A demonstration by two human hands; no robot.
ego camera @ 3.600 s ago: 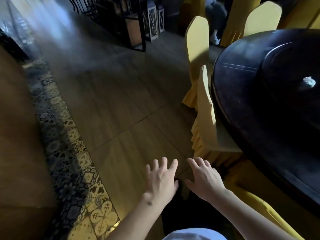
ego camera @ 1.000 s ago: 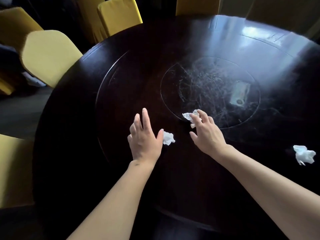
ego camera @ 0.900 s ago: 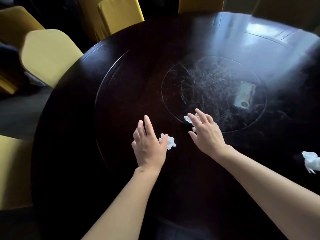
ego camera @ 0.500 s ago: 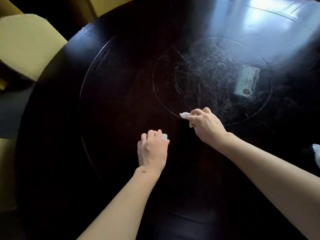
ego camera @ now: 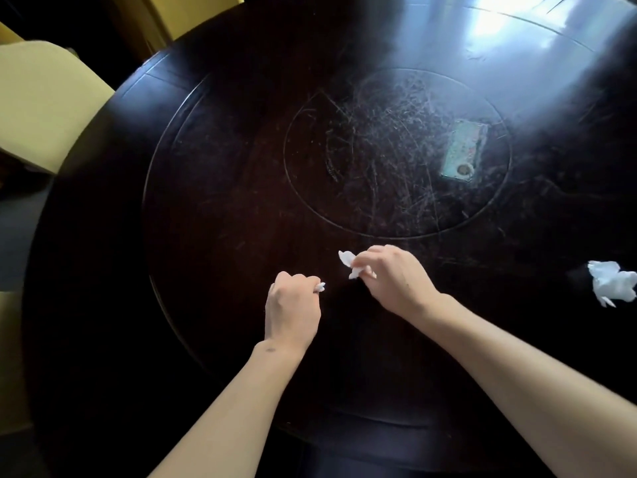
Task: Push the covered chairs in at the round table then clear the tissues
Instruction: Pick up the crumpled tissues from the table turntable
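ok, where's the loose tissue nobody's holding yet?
Head view: the loose tissue lies on the dark round table at the far right edge of frame, well right of the right hand, near the table's front right.

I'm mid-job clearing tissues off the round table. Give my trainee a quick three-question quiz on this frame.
1. True or false: the left hand is open and holds nothing.
2. Which is in no hand's grip?
A. the tissue in the left hand
B. the tissue in the right hand
C. the tissue at the right edge
3. Fill in: the small rectangular card lies inside the scratched inner ____ of the round table.

Key
1. False: its fingers curl round a tissue, only a corner showing.
2. C: it lies loose on the table, apart from the right hand.
3. circle
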